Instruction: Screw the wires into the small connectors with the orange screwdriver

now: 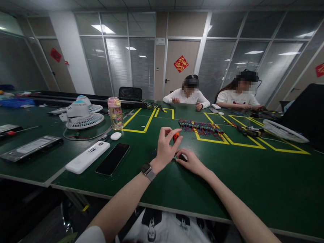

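My left hand (166, 147), with a watch on its wrist, is raised over the green table (229, 183) and pinches a small orange-red tool handle (175, 137) between thumb and fingers. My right hand (191, 161) rests on the table just to its right, fingers closed over a small dark part (182, 157) that the tool seems to point at. A row of red and blue wired parts (201, 127) lies further back inside yellow tape lines.
A black phone (112, 158), a white power bank (87, 156), a white mouse (116, 136), a bottle with a pink lid (115, 113) and a white fan (82, 115) sit to the left. Two people sit across the table. Another fan (283, 130) lies right.
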Available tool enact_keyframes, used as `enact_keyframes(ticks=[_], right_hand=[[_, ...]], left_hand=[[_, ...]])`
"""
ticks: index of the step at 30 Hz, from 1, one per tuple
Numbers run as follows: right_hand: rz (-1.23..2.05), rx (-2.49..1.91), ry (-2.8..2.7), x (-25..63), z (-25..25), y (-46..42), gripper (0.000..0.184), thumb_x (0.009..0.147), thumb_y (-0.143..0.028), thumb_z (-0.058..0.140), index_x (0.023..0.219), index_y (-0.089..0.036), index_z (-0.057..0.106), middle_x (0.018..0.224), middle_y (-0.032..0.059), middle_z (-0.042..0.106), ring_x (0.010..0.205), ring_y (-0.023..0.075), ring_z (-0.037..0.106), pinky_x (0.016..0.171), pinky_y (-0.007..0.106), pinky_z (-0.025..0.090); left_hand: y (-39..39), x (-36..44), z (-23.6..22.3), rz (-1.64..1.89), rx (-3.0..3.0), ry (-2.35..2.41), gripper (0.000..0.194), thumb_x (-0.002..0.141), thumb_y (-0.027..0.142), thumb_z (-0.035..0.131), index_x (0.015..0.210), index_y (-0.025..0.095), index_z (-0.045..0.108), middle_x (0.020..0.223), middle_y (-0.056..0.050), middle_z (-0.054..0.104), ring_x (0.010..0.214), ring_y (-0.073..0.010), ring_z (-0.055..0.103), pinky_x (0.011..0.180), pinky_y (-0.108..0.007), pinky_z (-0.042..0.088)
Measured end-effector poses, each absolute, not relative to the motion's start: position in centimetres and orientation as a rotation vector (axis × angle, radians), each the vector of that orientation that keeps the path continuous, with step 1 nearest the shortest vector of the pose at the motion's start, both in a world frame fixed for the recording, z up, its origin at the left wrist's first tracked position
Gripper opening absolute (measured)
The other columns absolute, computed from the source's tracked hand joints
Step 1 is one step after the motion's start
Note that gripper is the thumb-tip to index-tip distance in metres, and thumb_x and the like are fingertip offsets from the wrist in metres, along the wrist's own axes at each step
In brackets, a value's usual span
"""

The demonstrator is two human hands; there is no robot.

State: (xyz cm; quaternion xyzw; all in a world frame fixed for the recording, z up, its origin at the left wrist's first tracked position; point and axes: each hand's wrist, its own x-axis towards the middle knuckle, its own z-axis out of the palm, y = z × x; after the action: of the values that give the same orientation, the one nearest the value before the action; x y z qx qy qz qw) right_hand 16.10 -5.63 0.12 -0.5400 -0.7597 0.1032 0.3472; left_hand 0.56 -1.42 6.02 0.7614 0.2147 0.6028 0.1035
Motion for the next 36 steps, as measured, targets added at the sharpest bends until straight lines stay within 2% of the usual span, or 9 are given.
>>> enact_keyframes(ticks=[7,13,19,26,33,36], right_hand=[[0.270,-1.402,-1.974,16.19,0.07,-5.57,0.004,0.079,-0.021,0.061,0.083,-0.019,0.060,0.098,0.0060,0.066,0.094,0.0208,0.060,0.088,0.037,0.044],[0.266,-1.398,-1.969,16.28,-0.06,-5.54,0.003,0.079,-0.021,0.061,0.082,-0.019,0.061,0.098,0.0063,0.066,0.091,0.0203,0.060,0.085,0.036,0.046],[0.281,-1.406,-1.965,16.48,-0.25,-5.40,0.004,0.080,-0.023,0.061,0.082,-0.020,0.060,0.099,0.0059,0.066,0.093,0.0204,0.061,0.086,0.037,0.045],[0.266,-1.437,-1.965,16.24,0.02,-5.66,0.008,0.079,-0.023,0.060,0.086,-0.021,0.061,0.101,0.0047,0.068,0.095,0.0210,0.062,0.090,0.038,0.044],[0.294,-1.475,-1.942,16.22,0.17,-5.68,0.004,0.079,-0.024,0.061,0.081,-0.021,0.061,0.103,0.0053,0.069,0.097,0.0219,0.064,0.091,0.040,0.043],[0.308,-1.481,-1.938,16.23,0.17,-5.64,0.004,0.079,-0.024,0.060,0.080,-0.020,0.061,0.103,0.0054,0.069,0.097,0.0216,0.064,0.091,0.040,0.043]], left_hand=[[-1.20,0.51,6.01,1.744,2.240,0.541,0.032,0.096,0.018,0.031,0.117,0.019,0.055,0.104,-0.007,0.059,0.099,-0.0172,0.054,0.089,-0.033,0.043],[-1.36,0.59,5.97,1.797,2.224,0.636,0.023,0.091,0.030,0.049,0.109,0.023,0.062,0.096,-0.005,0.050,0.091,-0.0162,0.053,0.083,-0.031,0.046],[-1.29,0.61,6.07,1.772,2.199,0.591,0.028,0.095,0.021,0.038,0.114,0.021,0.058,0.097,-0.006,0.054,0.093,-0.0161,0.054,0.084,-0.030,0.045],[-1.32,0.62,6.08,1.798,2.236,0.632,0.023,0.090,0.028,0.051,0.109,0.021,0.061,0.095,-0.006,0.054,0.091,-0.0171,0.053,0.083,-0.031,0.045],[-1.37,0.49,6.21,1.777,2.242,0.557,0.027,0.094,0.019,0.039,0.114,0.019,0.057,0.102,-0.007,0.060,0.096,-0.0172,0.054,0.087,-0.032,0.043],[-1.42,0.47,6.12,1.787,2.266,0.597,0.025,0.092,0.025,0.047,0.112,0.020,0.060,0.099,-0.007,0.056,0.094,-0.0177,0.053,0.085,-0.032,0.044]])
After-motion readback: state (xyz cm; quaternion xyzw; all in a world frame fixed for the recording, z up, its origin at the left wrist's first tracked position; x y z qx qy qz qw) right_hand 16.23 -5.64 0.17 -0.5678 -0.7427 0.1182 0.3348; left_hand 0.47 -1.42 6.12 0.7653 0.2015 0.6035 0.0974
